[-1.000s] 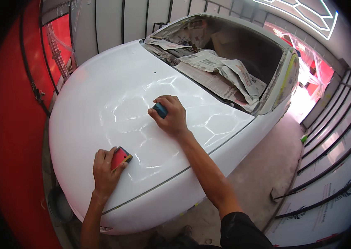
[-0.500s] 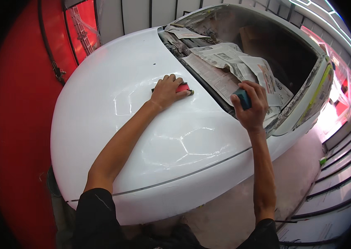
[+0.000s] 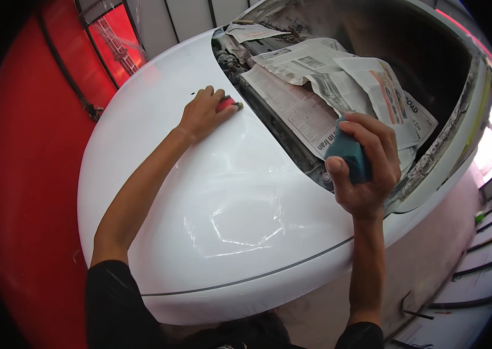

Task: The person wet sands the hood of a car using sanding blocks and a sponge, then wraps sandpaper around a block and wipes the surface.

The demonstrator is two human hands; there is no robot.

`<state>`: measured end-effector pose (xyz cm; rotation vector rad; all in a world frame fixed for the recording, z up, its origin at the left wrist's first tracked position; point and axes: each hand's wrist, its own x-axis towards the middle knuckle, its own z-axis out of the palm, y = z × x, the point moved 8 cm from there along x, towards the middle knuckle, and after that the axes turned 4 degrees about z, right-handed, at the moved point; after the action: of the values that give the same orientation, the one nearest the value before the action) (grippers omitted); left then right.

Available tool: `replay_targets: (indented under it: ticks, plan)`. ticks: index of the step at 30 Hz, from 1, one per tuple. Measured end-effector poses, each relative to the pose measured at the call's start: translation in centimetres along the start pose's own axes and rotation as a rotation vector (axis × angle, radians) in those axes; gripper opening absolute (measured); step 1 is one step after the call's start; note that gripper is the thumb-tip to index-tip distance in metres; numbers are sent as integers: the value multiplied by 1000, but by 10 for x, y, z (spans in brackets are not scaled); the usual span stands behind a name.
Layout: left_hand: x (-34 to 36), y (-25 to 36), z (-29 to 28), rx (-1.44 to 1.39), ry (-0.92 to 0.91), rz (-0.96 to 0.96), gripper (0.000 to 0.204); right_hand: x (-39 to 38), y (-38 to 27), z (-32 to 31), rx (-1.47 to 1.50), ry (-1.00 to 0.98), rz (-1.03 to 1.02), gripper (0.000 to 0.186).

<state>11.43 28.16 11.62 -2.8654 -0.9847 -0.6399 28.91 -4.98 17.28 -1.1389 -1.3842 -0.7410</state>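
black short sleeves (image 3: 115,299), bare fingers (image 3: 367,138)

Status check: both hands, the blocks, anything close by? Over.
Left hand on white hood, gripping red block. Right hand gripping teal block, apparently raised off the hood. Newspaper sheets spread beyond hood's rear edge.

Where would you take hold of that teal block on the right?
Probably by opposite sides, coming from the right and near side, as the right hand does. The teal block is chunky yet narrow enough to span: thumb nearer, fingers beyond, leaving its left-facing surface largely uncovered.
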Motion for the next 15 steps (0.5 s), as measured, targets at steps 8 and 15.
replay_targets:
  ticks: [8, 15]
  plan:
    - [48, -38, 34, 139, 139, -159, 56, -9, 15, -3, -4, 46, 65, 44]
    - [-65, 121, 3, -180, -61, 243, 48, -2, 6, 2, 64, 20, 38, 45]
